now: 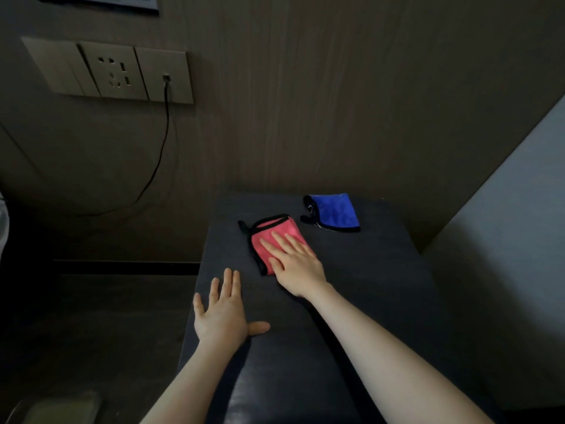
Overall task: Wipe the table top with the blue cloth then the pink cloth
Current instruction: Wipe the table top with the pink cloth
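A folded pink cloth (269, 237) with black trim lies on the dark table top (367, 270) near its middle. My right hand (295, 264) presses flat on the cloth's near right part, fingers stretched out over it. The blue cloth (334, 212), also black-edged and folded, lies alone at the far right of the table, touching neither hand. My left hand (223, 313) rests flat on the table near its left edge, fingers spread, holding nothing.
A wood-panelled wall stands right behind the table, with a socket plate (113, 71) and a black cable (159, 154) hanging down at the left. A pale wall (504, 240) borders the table's right side. The floor drops away on the left.
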